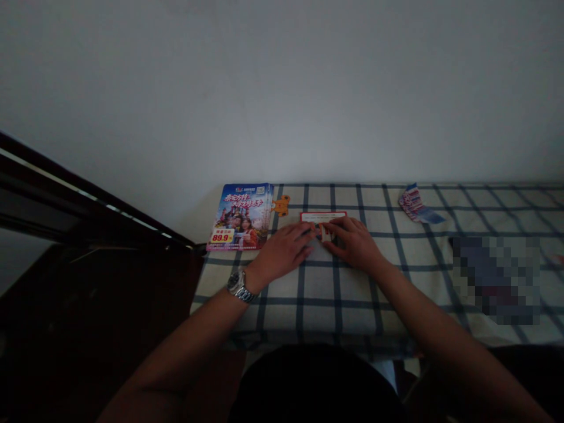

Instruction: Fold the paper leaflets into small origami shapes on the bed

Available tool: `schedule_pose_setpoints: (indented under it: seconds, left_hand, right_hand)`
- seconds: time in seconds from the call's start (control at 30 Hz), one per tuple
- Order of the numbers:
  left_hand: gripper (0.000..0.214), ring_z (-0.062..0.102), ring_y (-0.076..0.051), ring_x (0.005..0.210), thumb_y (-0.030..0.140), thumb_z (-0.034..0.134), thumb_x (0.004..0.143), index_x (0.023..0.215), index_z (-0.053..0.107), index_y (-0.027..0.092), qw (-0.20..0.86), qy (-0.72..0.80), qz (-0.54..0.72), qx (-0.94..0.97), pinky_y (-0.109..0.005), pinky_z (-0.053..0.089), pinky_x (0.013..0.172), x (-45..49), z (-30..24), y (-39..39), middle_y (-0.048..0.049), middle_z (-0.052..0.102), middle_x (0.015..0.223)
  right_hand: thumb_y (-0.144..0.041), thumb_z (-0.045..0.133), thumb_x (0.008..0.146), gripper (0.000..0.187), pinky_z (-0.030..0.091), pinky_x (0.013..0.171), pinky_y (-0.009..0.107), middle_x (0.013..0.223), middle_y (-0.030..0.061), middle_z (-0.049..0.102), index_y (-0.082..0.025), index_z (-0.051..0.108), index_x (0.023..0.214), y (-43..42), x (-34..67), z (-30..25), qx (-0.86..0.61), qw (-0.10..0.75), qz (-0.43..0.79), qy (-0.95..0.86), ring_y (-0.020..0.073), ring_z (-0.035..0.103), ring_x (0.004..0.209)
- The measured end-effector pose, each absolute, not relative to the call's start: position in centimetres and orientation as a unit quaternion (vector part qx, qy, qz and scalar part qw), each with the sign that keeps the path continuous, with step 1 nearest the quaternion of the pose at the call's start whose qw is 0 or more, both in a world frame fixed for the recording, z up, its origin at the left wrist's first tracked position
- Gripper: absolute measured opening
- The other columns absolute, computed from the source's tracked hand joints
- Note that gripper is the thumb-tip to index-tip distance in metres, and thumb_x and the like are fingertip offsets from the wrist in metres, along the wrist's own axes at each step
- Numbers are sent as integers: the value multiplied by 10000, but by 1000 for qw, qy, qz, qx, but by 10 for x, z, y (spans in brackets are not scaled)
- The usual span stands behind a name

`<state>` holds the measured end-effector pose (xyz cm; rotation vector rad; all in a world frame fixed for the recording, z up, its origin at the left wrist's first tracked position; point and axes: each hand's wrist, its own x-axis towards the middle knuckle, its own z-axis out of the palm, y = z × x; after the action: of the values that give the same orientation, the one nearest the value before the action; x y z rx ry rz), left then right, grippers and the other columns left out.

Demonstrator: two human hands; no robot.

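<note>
My left hand [284,249] and my right hand [352,242] meet over a white paper with a red border [323,217] lying on the checked tablecloth [317,288]. Both hands press down on its near part, fingers bent and close together. The right fingertips pinch a small folded bit of the paper. A metal watch [240,286] sits on my left wrist. The near half of the paper is hidden under my hands.
A stack of colourful flyers [240,216] lies to the left, with a small orange figure [281,205] beside it. Folded flyers [416,204] lie at the back right. A blurred-out patch [496,279] sits right. Dark wooden furniture [88,235] stands left; a white wall [282,88] lies behind.
</note>
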<state>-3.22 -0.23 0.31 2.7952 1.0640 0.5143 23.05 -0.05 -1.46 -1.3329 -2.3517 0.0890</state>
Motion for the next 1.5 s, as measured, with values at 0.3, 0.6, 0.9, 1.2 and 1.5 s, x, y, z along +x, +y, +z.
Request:
schedule_pose_setpoints:
  seconds: [0.3,0.6,0.9,1.2,1.5]
  left_hand:
    - [463,438,-283,1474,450,471,1088,1527,499,305,35,332,152,930,-540,341,1260,-25,0,-9,-88,486,1566]
    - [421,345,-273,1548,421,475,1087,1475,557,280,31,358,170,917,-544,263,1306,-31,1,-5,-71,441,1617]
    - [469,475,-240,1443,420,434,1104,1535,481,242,42,364,155,917,-518,248,1304,-32,5,-5,-62,558,1531]
    - [481,330,-229,1560,433,405,1113,1547,454,234,65,364,157,916,-510,202,1323,-32,0,-2,-53,487,1606]
    - [421,356,-247,1545,417,462,1092,1460,518,218,63,339,167,924,-525,223,1317,-32,2,-1,-89,474,1603]
  right_hand:
    - [-377,596,1027,339,534,1034,497,1296,119,712,-224,677,1319,3,237,-12,-453,262,51,-851,304,658,1185]
    - [-309,607,1023,246,558,1009,484,1226,104,772,-222,702,1233,2,239,-7,-395,288,54,-871,291,711,1141]
    - [-307,608,1026,240,570,973,465,1186,101,787,-219,709,1226,1,239,-9,-381,290,63,-876,275,727,1097]
    - [-287,564,1042,269,562,986,496,1194,125,751,-225,697,1268,5,240,-13,-370,313,99,-869,285,688,1127]
    - [-290,523,1063,406,449,1146,538,1500,76,623,-278,579,1465,6,241,-15,-385,237,66,-890,290,530,1425]
